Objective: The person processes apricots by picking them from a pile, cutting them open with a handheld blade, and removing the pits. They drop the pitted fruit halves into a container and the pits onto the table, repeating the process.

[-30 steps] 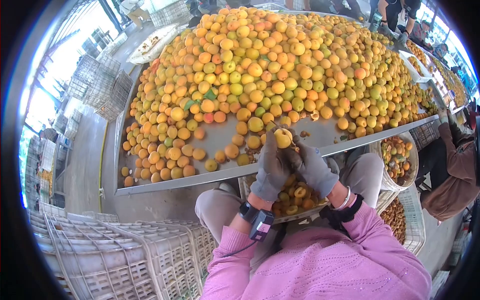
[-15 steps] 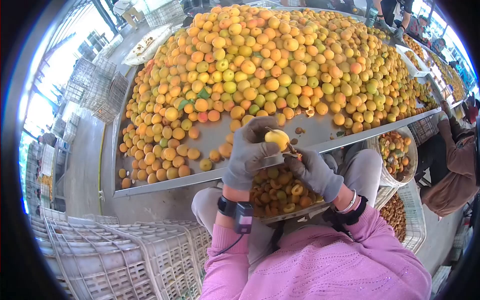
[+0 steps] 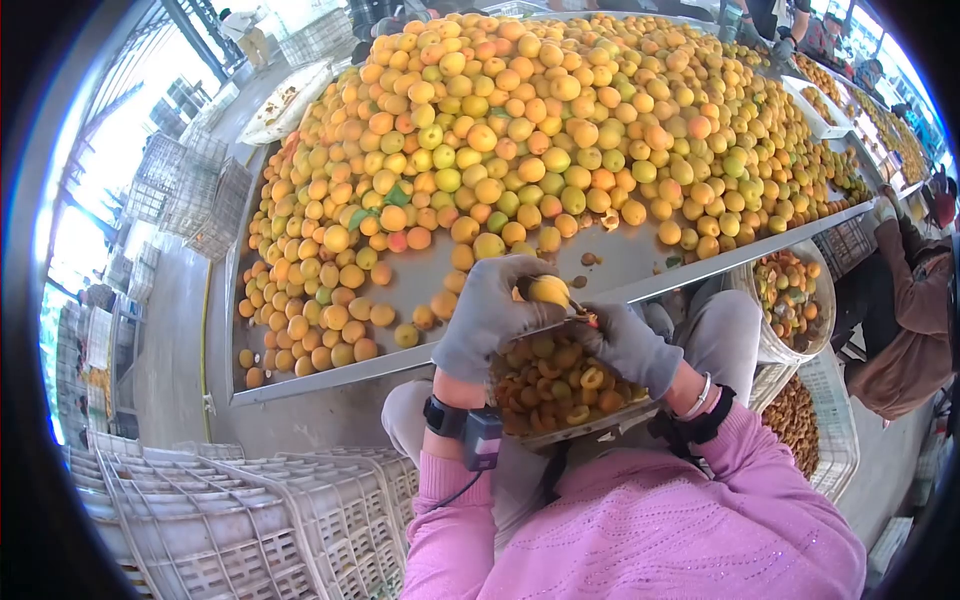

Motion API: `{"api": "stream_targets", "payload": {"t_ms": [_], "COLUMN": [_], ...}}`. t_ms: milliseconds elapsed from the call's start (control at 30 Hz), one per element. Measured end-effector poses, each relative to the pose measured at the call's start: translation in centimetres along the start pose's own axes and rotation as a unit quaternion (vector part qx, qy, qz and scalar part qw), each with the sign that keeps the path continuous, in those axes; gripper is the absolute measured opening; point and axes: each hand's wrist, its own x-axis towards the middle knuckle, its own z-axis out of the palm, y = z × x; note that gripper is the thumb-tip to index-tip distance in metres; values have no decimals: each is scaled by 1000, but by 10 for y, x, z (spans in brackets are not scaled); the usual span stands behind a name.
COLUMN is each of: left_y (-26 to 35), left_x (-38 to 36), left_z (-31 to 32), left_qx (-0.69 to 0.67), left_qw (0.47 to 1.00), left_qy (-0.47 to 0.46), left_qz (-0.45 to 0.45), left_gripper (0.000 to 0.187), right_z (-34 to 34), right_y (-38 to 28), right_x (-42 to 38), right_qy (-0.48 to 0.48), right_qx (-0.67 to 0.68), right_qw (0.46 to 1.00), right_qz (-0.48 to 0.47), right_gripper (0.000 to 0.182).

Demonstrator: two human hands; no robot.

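In a grey glove, my left hand (image 3: 500, 312) grips a yellow apricot (image 3: 549, 291) between thumb and fingers. My right hand (image 3: 627, 345), gloved too, is closed on a small dark tool (image 3: 579, 313) with a bit of red on it; its tip meets the fruit's right side. Most of this tool is hidden by the fingers. Below both hands, a crate of apricot halves (image 3: 560, 385) sits between my knees. Beyond them, a large heap of whole apricots (image 3: 520, 150) covers much of a metal table (image 3: 420, 275).
The table's raised metal rim (image 3: 330, 383) runs just past my hands. Right of my knee stands a white bucket of fruit scraps (image 3: 790, 300), with a crate of brown pits (image 3: 795, 425) below. White plastic crates (image 3: 250, 510) are stacked at left. A co-worker in brown (image 3: 912, 330) sits at right.
My left hand has shifted slightly down and left, with its fingers wrapped further round the apricot. The right hand stays close against it with the tool. The view has tilted a little.
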Motion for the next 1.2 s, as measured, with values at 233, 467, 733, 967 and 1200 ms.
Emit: {"api": "stream_targets", "payload": {"t_ms": [233, 467, 733, 967, 1200], "left_y": [-6, -10, -6, 8, -1], "left_x": [-7, -11, -11, -14, -18], "left_z": [69, 59, 27, 87, 49], "left_qx": [-614, -592, -251, -560, -510], "left_qw": [782, 799, 967, 820, 859], "left_qy": [105, 101, -19, 114, 41], "left_qz": [18, 25, -24, 32, 11], "left_gripper": [45, 42, 40, 49, 32], "right_z": [5, -5, -4, -1, -13], "right_y": [-1, -14, -6, -19, -36], "right_x": [0, -5, -15, -21, -21], "right_qy": [32, -16, -57, -46, -39], "right_qx": [179, 184, 161, 294, 236], "right_qw": [980, 981, 985, 948, 971], "right_qz": [-81, -60, -23, 109, -15], "right_gripper": [40, 39, 36, 38, 37]}}
